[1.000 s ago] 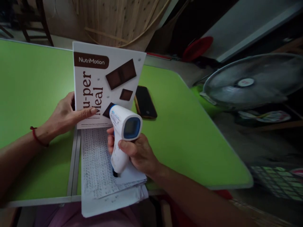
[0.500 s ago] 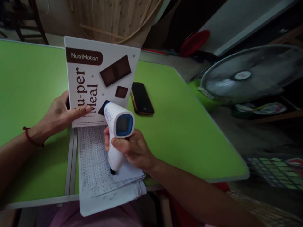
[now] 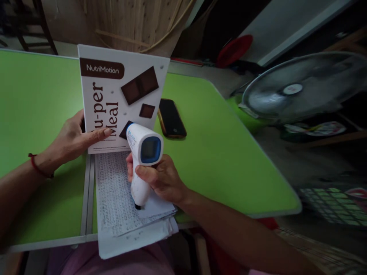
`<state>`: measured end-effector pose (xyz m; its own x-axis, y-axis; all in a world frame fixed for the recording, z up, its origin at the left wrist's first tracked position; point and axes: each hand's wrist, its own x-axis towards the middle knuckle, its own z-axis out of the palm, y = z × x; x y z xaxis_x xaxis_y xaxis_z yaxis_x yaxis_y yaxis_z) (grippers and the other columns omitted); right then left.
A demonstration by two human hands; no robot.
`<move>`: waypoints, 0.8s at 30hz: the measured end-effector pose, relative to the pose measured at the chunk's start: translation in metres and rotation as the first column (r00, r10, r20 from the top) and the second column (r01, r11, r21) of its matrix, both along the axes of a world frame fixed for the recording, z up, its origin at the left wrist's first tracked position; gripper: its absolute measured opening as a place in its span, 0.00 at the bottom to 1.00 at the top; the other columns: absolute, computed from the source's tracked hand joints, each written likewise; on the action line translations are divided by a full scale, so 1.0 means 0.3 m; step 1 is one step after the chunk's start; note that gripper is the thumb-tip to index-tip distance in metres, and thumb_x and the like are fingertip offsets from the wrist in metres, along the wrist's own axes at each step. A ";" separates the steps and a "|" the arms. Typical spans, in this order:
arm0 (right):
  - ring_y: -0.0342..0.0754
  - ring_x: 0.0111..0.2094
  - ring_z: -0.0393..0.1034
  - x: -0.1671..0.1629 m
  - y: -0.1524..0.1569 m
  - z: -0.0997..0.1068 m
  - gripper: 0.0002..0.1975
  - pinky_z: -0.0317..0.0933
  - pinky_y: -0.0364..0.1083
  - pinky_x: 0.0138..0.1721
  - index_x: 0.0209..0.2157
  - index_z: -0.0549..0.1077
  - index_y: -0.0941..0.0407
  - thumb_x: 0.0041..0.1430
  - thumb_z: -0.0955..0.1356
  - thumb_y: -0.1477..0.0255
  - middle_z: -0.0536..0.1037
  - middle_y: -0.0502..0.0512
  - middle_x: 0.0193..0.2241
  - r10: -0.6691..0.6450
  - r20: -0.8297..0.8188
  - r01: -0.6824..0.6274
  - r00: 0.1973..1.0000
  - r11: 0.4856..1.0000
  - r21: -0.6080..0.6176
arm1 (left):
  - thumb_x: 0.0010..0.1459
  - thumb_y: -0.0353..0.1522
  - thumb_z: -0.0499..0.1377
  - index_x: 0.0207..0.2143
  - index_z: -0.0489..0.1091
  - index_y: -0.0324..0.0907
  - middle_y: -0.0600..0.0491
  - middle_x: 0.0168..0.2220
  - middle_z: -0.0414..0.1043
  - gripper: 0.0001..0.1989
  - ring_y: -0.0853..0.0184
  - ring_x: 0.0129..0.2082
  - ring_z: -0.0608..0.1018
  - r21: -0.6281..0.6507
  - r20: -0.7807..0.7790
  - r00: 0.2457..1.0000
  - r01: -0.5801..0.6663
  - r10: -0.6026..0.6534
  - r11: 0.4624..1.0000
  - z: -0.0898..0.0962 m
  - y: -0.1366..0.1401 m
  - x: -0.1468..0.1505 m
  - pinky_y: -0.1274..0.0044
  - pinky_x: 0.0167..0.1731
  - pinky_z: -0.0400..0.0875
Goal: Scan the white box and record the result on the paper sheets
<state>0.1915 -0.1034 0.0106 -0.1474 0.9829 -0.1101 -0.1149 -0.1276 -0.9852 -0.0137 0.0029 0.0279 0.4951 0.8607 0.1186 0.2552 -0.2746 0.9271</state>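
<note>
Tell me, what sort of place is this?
Probably a room in a home, though it could be a small workplace: there is a green table, a large round fan and a dark chair in the background.

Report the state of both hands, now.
Left hand: closed, holding the white NutriMotion box.
Right hand: closed, holding the white thermometer gun by its handle.

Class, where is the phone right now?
In the head view, the phone lies on the green table, just right of the box.
</note>
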 end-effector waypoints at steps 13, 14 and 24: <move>0.43 0.25 0.67 0.048 -0.008 0.002 0.13 0.63 0.46 0.27 0.27 0.72 0.55 0.48 0.75 0.62 0.73 0.48 0.24 -0.069 0.100 0.057 0.993 0.992 0.114 | 0.49 0.50 0.70 0.50 0.69 0.37 0.43 0.51 0.75 0.34 0.50 0.48 0.78 0.031 -0.033 0.995 -0.095 0.096 0.995 0.005 -0.002 -0.006 0.60 0.44 0.78; 0.43 0.25 0.67 0.071 -0.006 0.003 0.13 0.64 0.46 0.27 0.27 0.73 0.54 0.48 0.75 0.61 0.74 0.49 0.25 -0.121 0.137 0.096 0.983 0.980 0.175 | 0.49 0.49 0.70 0.51 0.69 0.36 0.43 0.52 0.75 0.34 0.50 0.48 0.78 0.044 0.002 0.996 -0.093 0.093 0.995 0.003 0.004 -0.014 0.59 0.45 0.78; 0.56 0.40 0.73 0.378 0.084 -0.002 0.20 0.70 0.53 0.37 0.46 0.76 0.56 0.53 0.72 0.62 0.76 0.61 0.41 -0.234 0.894 -0.211 0.382 0.920 0.331 | 0.46 0.42 0.75 0.48 0.74 0.39 0.55 0.51 0.77 0.29 0.54 0.53 0.75 0.118 0.165 0.962 -0.236 0.216 0.965 -0.009 0.132 -0.150 0.57 0.58 0.73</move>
